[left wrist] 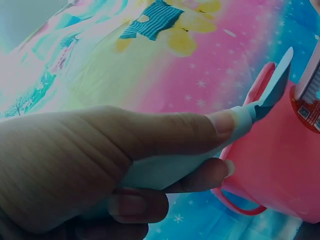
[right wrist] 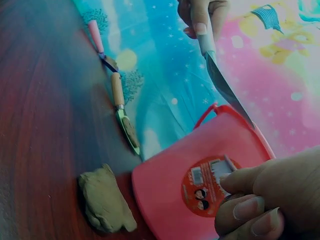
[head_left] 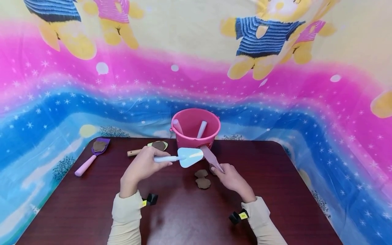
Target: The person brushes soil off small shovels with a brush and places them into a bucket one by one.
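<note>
Trowel (head_left: 190,157) looks light and stiff, best held by its handle (head_left: 166,159), which the left hand (head_left: 141,166) grips; right hand (head_left: 231,177) pinches pink tool (head_left: 209,157).

A printed cloth (head_left: 196,81) hangs behind the dark reddish-brown surface (head_left: 177,221) and along both its sides. The print shows yellow bears (head_left: 257,42) in striped blue or pink tops on cream, above wavy pink and blue bands scattered with white snowflakes and dark trees (head_left: 64,168).
</note>
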`<state>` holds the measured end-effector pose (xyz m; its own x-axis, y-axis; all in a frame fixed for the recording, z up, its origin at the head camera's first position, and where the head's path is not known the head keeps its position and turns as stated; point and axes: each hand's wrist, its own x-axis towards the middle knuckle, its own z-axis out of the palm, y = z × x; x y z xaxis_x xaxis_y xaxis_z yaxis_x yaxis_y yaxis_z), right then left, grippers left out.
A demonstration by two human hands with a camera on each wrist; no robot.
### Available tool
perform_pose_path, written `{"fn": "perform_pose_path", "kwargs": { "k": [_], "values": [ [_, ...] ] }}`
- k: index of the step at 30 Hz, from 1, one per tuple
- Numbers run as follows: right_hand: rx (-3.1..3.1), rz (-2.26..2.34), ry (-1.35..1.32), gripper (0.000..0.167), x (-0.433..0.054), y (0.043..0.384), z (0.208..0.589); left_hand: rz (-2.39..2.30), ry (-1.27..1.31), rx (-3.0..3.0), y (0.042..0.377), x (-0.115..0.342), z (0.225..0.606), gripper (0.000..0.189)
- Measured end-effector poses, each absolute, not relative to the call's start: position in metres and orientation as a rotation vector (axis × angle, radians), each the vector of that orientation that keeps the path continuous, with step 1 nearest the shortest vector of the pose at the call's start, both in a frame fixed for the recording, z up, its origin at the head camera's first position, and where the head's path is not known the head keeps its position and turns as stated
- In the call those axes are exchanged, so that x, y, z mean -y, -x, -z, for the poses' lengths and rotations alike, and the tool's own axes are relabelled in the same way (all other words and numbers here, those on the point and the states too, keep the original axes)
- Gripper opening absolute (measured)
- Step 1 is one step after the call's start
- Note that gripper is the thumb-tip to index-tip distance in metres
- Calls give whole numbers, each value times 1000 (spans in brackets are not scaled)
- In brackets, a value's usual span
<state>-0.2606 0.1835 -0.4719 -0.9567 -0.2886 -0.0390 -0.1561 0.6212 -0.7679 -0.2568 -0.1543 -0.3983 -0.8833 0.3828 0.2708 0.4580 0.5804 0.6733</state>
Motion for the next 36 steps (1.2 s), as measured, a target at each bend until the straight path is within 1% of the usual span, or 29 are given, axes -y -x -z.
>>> {"fn": "perform_pose_path", "kwargs": {
  "k": [4,14,22,27,31,36],
  "values": [
    [-2676,1194,381,29,-192,261,471,1146,671,2675,257,150,397,27],
    [-2689,1047,311,40,-208,263,469,1126,547,2532,263,125,390,28],
    [-2707,1018,236,36,-216,262,467,989,465,2509,285,111,376,32],
    [-2720,1011,232,35,-219,263,466,927,373,2532,301,102,368,27],
    [-2722,995,240,37,-218,264,465,863,328,2587,314,96,367,27],
    [-2718,999,238,36,-217,265,467,809,334,2651,328,89,368,27]
  ]
}}
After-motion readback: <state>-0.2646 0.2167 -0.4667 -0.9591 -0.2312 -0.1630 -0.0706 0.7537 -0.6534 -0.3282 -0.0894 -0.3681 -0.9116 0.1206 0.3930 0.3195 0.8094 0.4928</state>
